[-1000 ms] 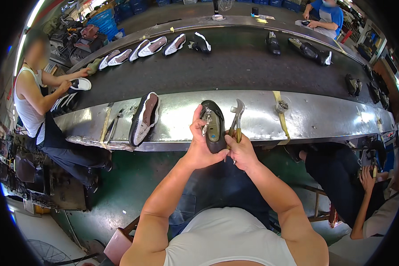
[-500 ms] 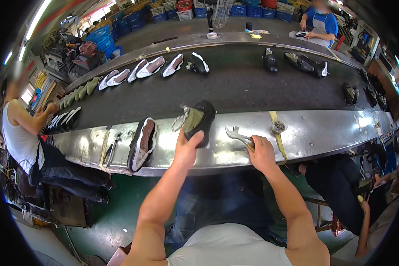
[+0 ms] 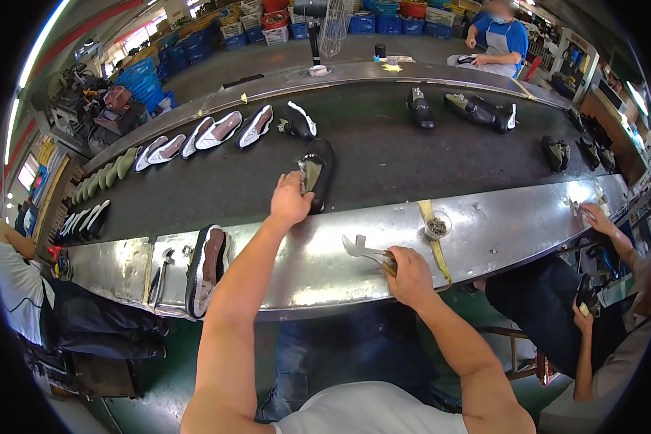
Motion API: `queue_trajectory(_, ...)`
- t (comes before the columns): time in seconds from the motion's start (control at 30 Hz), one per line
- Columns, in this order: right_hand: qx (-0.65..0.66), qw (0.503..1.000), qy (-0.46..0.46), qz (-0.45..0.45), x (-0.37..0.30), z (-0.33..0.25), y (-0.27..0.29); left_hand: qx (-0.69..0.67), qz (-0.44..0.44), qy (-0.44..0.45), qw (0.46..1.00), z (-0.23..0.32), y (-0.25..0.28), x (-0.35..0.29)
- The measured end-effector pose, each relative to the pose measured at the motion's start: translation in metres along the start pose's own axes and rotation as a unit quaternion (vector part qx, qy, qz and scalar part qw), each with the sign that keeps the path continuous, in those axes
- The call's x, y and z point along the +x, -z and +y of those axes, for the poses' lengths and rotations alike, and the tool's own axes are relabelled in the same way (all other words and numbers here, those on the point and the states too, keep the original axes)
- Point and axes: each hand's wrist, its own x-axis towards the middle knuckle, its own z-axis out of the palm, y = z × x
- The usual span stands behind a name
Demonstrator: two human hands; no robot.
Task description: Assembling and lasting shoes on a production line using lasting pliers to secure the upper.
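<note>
A black shoe with an olive upper (image 3: 321,170) is at the near edge of the dark work surface, toe pointing away from me. My left hand (image 3: 292,200) grips its left side and heel end, thumb at the back and fingers over the opening. In my right hand (image 3: 412,277) is a pair of metal pincers (image 3: 365,250), held by the handles just above the metal ledge, jaws pointing left. On the ledge left of my left forearm stands another shoe (image 3: 207,267), brown inside with a white edge and dark outer side.
A hammer (image 3: 160,278) lies on the metal ledge (image 3: 311,271) at the left. A small tub of tacks (image 3: 437,226) sits by a yellow strip. Several shoes and uppers (image 3: 218,130) line the dark surface (image 3: 412,159). Co-workers are at the left, far right (image 3: 503,43) and near right.
My left hand has moved the black and olive shoe forward from over the ledge onto the dark surface. The pincers stay in my right hand. The view has shifted slightly.
</note>
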Motion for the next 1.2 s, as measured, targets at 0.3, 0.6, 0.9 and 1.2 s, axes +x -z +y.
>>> queue_trajectory(0.3, -0.018, 0.998, -0.049, -0.028, 0.002, 0.005, 0.011, -0.117, -0.113, 0.183, 0.97, -0.009, 0.044, -0.034)
queue_trajectory(0.6, 0.012, 0.996, -0.055, -0.075, -0.006, -0.004, 0.001, -0.107, -0.049, 0.164, 0.979, 0.025, -0.022, 0.005)
queue_trajectory(0.9, 0.019, 0.998, -0.053, -0.019, -0.007, 0.007, 0.009, 0.214, -0.046, 0.084, 0.972, -0.029, 0.087, -0.044)
queue_trajectory(1.2, 0.017, 0.998, -0.06, -0.026, -0.006, -0.004, 0.015, -0.21, -0.129, 0.344, 0.906, -0.213, 0.129, -0.1)
